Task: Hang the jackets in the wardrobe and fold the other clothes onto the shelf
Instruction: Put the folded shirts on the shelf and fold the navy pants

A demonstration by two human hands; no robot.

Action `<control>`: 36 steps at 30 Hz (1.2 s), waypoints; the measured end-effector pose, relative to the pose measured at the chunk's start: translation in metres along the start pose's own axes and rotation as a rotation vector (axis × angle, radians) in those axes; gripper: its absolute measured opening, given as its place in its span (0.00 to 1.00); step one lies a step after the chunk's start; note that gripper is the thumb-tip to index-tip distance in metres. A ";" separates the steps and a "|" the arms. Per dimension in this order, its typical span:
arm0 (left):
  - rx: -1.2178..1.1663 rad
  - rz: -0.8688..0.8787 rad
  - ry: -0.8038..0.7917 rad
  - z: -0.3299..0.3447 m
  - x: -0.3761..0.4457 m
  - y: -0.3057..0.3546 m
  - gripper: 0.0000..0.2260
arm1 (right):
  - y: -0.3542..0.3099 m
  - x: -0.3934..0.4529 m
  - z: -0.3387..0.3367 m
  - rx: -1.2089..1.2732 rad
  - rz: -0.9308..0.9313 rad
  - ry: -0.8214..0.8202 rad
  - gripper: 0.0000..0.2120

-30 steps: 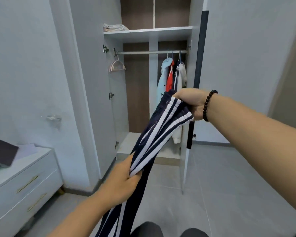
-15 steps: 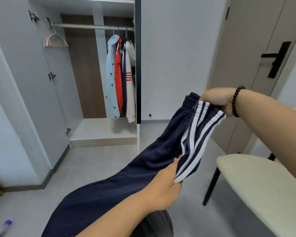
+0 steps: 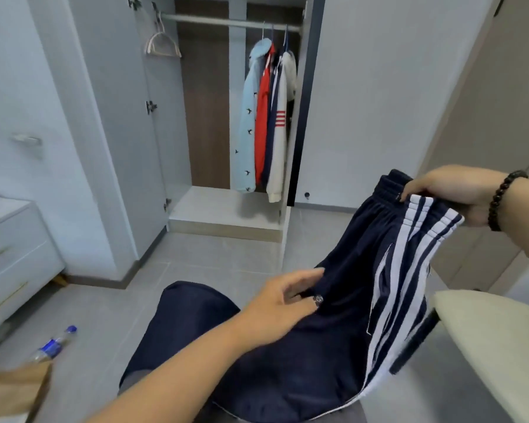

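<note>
Head view: right hand [image 3: 449, 193] grips trousers [image 3: 333, 331] waistband; legs cut off

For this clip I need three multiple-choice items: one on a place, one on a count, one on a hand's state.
1. Where does the empty hanger hang?
A. rail's left end
B. among the jackets
C. door handle

2. How many jackets hang on the rail?
A. two
B. four
C. six

3. What is the right hand doing?
A. hanging free
B. pinching the trousers' waistband
C. holding a bottle

Answers:
1 A, it hangs alone at the left.
2 B, light blue, red, navy, white.
3 B, thumb and fingers clamp the elastic.
</note>
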State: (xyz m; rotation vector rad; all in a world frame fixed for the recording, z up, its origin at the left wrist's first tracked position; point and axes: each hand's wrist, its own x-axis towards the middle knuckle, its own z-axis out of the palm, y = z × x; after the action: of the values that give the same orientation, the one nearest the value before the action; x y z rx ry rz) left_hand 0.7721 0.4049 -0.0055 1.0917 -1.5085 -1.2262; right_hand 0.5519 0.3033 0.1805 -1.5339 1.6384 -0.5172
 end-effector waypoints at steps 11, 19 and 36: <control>-0.197 -0.105 0.776 -0.211 -0.095 -0.079 0.12 | -0.066 0.023 0.166 0.175 -0.070 -0.302 0.08; -0.385 -0.486 0.851 -0.250 -0.131 -0.200 0.12 | -0.078 0.041 0.290 0.219 -0.068 -0.415 0.02; -0.560 -0.991 0.594 -0.242 -0.120 -0.327 0.12 | -0.054 0.084 0.450 0.168 -0.003 -0.495 0.08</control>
State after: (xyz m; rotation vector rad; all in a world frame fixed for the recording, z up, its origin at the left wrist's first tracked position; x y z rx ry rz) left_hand 1.0665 0.4284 -0.3104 1.6497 -0.0822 -1.6032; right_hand 0.9419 0.3159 -0.0646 -1.4012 1.1813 -0.2408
